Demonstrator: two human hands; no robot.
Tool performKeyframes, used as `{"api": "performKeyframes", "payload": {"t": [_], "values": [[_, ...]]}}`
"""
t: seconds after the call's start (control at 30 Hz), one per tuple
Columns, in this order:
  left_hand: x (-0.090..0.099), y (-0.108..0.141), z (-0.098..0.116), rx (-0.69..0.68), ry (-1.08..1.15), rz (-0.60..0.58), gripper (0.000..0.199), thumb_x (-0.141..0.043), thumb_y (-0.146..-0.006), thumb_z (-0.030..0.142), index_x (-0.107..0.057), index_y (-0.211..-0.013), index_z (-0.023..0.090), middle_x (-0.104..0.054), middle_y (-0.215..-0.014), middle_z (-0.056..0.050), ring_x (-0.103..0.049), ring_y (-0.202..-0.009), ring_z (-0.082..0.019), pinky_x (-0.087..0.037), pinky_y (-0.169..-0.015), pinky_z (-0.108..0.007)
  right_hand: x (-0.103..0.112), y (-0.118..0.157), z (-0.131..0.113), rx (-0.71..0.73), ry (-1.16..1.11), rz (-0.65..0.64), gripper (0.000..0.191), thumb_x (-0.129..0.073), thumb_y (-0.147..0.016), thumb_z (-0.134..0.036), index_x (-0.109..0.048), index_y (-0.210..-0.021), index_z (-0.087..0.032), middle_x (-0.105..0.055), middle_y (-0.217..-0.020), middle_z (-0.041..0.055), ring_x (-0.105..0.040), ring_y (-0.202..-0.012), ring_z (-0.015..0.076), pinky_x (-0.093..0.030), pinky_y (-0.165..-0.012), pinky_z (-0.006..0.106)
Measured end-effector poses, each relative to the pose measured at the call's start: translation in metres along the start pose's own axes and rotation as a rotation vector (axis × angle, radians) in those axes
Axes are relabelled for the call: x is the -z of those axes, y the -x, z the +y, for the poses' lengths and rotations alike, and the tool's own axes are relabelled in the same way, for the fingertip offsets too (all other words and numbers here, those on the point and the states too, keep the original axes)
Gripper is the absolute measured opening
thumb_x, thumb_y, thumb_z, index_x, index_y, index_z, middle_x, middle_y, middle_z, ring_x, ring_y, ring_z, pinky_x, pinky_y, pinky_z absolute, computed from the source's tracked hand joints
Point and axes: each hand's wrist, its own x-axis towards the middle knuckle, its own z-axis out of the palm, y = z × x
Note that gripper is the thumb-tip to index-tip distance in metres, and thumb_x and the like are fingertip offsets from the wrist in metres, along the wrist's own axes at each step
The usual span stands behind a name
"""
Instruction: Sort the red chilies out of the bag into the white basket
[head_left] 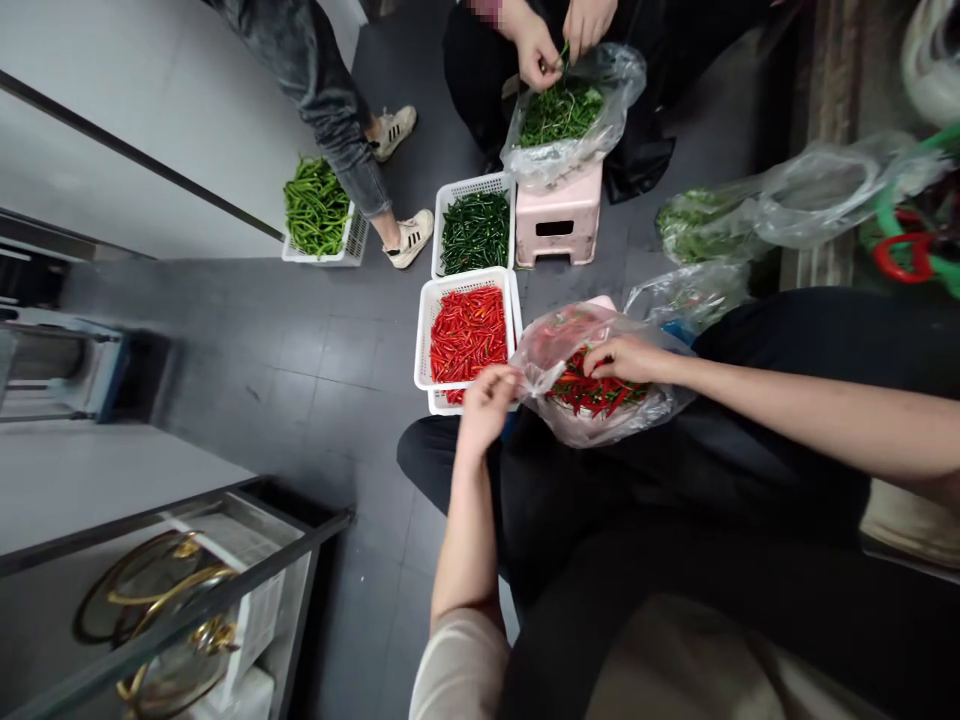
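Observation:
My left hand point(489, 400) is closed with its fingertips at the gathered edge of a clear plastic bag point(592, 432), pinching it. The bag lies open over my lap and holds red chili peppers point(600, 392) with green stems. My right hand point(626, 360) reaches into the bag from the right, its fingers curled down and pinched among the peppers. Just beyond my left hand, a white plastic basket point(422, 340) holds red chilies with no green stems showing. It sits partly over another white basket with red chilies, whose edge shows beneath.
Behind stands a white basket point(436, 235) of dark green chilies, beside a pink stool point(559, 205). Another person's hands point(541, 50) work over a bag of greens. A basket of green peppers point(315, 210) sits by a standing person's shoes point(409, 240). Shelving with pot lids point(172, 600) is lower left.

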Motion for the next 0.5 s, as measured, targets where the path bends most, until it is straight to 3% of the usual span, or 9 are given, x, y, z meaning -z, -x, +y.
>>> {"api": "performKeyframes", "payload": {"t": [0.03, 0.07, 0.13, 0.23, 0.37, 0.5], "values": [[-0.022, 0.006, 0.000, 0.047, 0.072, -0.121, 0.026, -0.057, -0.081, 0.040, -0.062, -0.096, 0.019, -0.065, -0.092, -0.006, -0.060, -0.088, -0.018, -0.048, -0.080, -0.032, 0.005, 0.004, -0.003, -0.051, -0.052, 0.017, 0.013, -0.070, -0.065, -0.034, -0.070, -0.069, -0.022, -0.064, -0.070, 0.0013, -0.056, -0.068, 0.0177, -0.044, -0.068, 0.031], [-0.043, 0.008, 0.000, 0.068, 0.130, -0.160, 0.028, -0.060, -0.078, 0.039, -0.062, -0.098, 0.020, -0.065, -0.095, -0.007, -0.060, -0.093, -0.019, -0.047, -0.083, -0.033, 0.008, 0.008, -0.006, -0.098, -0.107, 0.030, 0.017, -0.071, -0.064, -0.036, -0.070, -0.071, -0.021, -0.064, -0.068, 0.0014, -0.054, -0.064, 0.0164, -0.043, -0.063, 0.030], [-0.078, 0.005, -0.002, 0.076, 0.192, -0.138, 0.039, -0.067, -0.073, 0.036, -0.060, -0.107, 0.020, -0.062, -0.106, -0.008, -0.056, -0.104, -0.021, -0.044, -0.090, -0.034, 0.009, 0.018, -0.012, -0.169, -0.246, 0.043, 0.024, -0.073, -0.060, -0.038, -0.070, -0.073, -0.018, -0.063, -0.065, 0.0019, -0.052, -0.059, 0.0143, -0.042, -0.056, 0.027], [-0.114, -0.004, -0.003, 0.074, 0.155, -0.173, 0.060, -0.077, -0.062, 0.031, -0.055, -0.117, 0.020, -0.058, -0.115, -0.009, -0.050, -0.113, -0.024, -0.040, -0.096, -0.036, 0.006, 0.032, -0.025, -0.191, -0.418, 0.018, 0.027, -0.076, -0.057, -0.037, -0.069, -0.073, -0.015, -0.063, -0.066, 0.0029, -0.052, -0.055, 0.0121, -0.040, -0.051, 0.024], [-0.135, -0.002, -0.009, 0.103, 0.151, -0.193, 0.060, -0.076, -0.063, 0.029, -0.053, -0.118, 0.019, -0.060, -0.109, -0.009, -0.054, -0.105, -0.022, -0.042, -0.091, -0.033, 0.002, 0.049, -0.037, -0.195, -0.582, 0.002, 0.027, -0.075, -0.062, -0.033, -0.068, -0.079, -0.014, -0.066, -0.076, 0.0051, -0.058, -0.062, 0.0137, -0.046, -0.055, 0.023], [-0.135, 0.005, -0.025, 0.263, 0.344, -0.199, 0.045, -0.066, -0.073, 0.040, -0.054, -0.110, 0.018, -0.059, -0.074, -0.002, -0.056, -0.063, -0.012, -0.045, -0.059, -0.023, -0.005, 0.063, -0.036, -0.184, -0.827, 0.121, 0.035, -0.069, -0.072, -0.028, -0.061, -0.105, -0.019, -0.066, -0.095, 0.0064, -0.063, -0.085, 0.0171, -0.052, -0.076, 0.028]]}}
